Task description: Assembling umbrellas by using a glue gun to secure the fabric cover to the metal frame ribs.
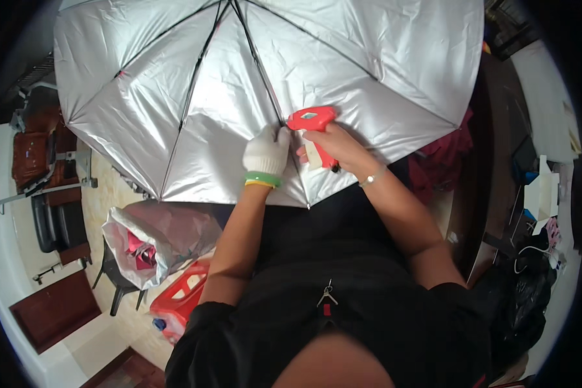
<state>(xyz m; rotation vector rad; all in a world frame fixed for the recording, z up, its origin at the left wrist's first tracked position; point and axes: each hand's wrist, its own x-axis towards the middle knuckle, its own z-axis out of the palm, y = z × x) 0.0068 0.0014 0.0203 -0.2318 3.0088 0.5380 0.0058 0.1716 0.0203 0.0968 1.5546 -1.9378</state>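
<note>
An opened umbrella [226, 142] with a silver lining spreads before me, its inside and black ribs facing me. My left hand [266, 154], in a white knit glove with a green and yellow cuff, is closed at one rib, its fingertips pinching there. Bare but for a band at the wrist, my right hand [343, 147] is wrapped round a red and white pistol-shaped hand tool [313, 118]. The tool's front end meets the rib beside my left fingertips; the exact point of contact is too small to make out.
On the left, a white sack [168, 226] with pink cloth in it stands near a red plastic stool [181, 294] and a dark chair [119, 278]. Dark red cloth [436, 161] lies under the umbrella's right edge. A black plastic bag [520, 304] sits at the right.
</note>
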